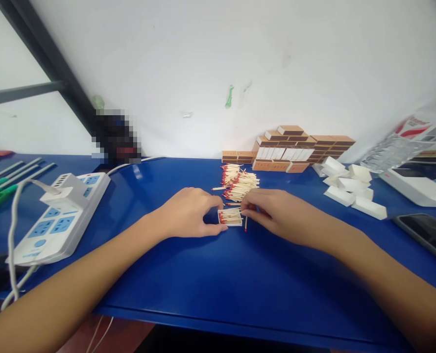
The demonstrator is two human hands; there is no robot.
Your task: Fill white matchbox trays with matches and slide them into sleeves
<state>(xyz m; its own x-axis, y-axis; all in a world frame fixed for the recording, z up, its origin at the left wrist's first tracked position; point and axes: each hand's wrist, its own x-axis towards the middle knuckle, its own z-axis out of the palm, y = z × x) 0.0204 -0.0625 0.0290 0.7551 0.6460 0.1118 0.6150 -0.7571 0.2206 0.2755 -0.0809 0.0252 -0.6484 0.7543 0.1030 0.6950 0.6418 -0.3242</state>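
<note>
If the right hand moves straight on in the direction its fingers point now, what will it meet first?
The right hand points left, so it would first meet the matchbox tray, which its fingers seem already to touch; just behind is the left hand.

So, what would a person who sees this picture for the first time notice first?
Most likely the two hands that meet at mid-table: the left hand grips a small tray full of red-tipped matches, and the right hand touches its other end. Just behind them lies a loose pile of matches, and by the wall stands a stack of brown matchboxes on the blue table.
</note>
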